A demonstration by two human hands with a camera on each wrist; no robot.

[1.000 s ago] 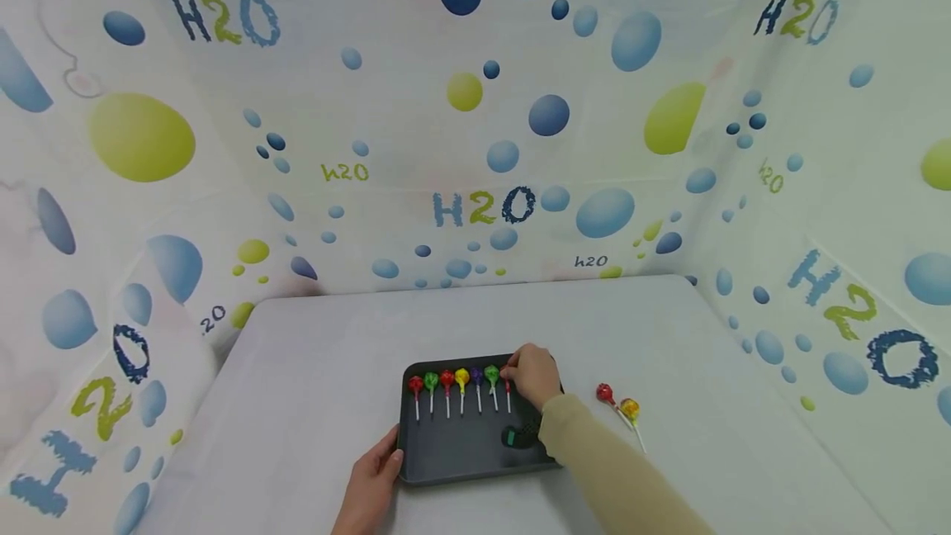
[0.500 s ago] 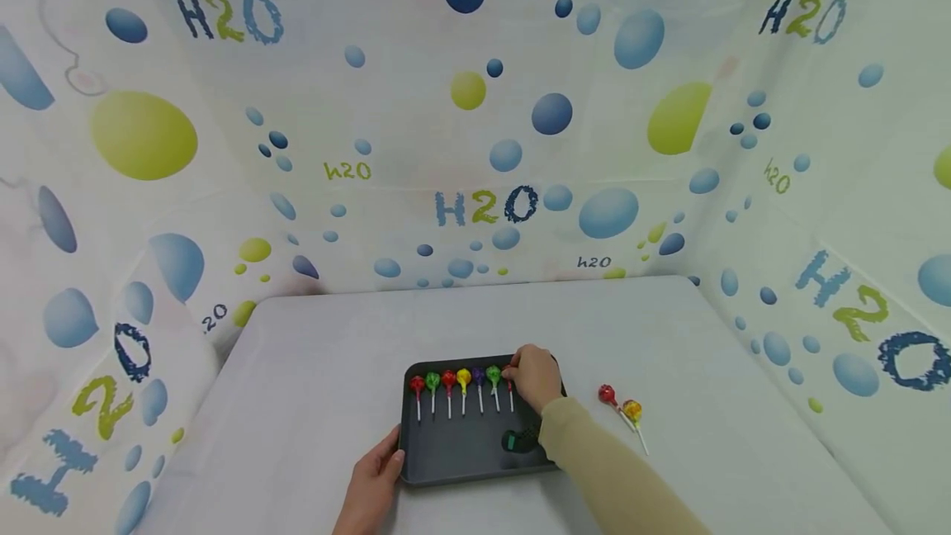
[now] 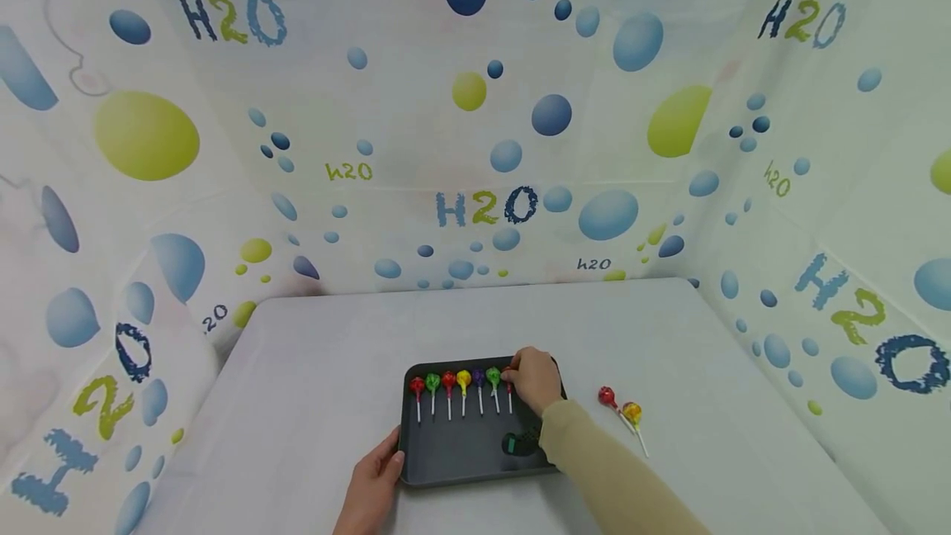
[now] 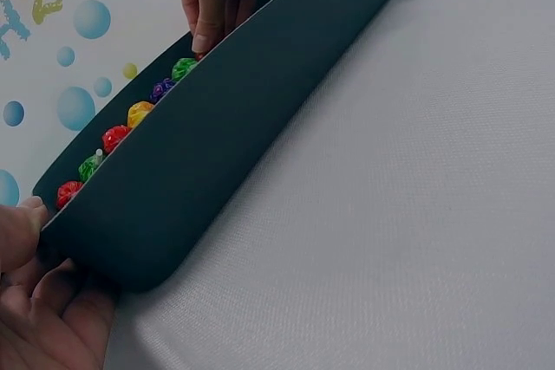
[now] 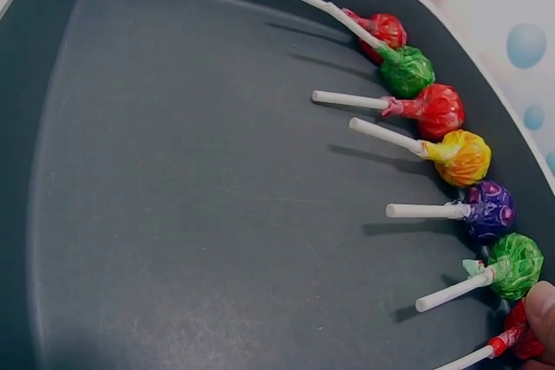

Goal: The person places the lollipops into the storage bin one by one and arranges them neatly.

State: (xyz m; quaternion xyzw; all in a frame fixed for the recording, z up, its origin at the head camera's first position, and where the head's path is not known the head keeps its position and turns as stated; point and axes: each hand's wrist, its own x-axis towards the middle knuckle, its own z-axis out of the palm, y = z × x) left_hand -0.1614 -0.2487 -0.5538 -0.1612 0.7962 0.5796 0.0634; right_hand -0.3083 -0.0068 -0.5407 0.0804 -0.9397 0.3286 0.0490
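Note:
A dark grey tray (image 3: 461, 462) lies on the table with a row of wrapped lollipops along its far side. From the left they run red (image 3: 417, 385), green, red, yellow, purple (image 5: 490, 211) and green (image 5: 516, 266). My right hand (image 3: 537, 378) pinches the head of a red lollipop (image 5: 518, 333) at the right end of this row, its white stick towards me. My left hand (image 3: 374, 477) grips the tray's left edge, thumb on the rim and fingers beneath, as the left wrist view shows.
To the right of the tray, a red lollipop (image 3: 607, 396) and a yellow lollipop (image 3: 632, 412) lie on the white table (image 3: 334, 353). A dark strap-like device with a green patch (image 3: 513, 443) shows at my right wrist, over the tray. Printed cloth walls (image 3: 401, 106) stand behind and beside the table.
Almost nothing differs. The head view has shifted slightly, while both hands, the tray and the lollipops keep their places.

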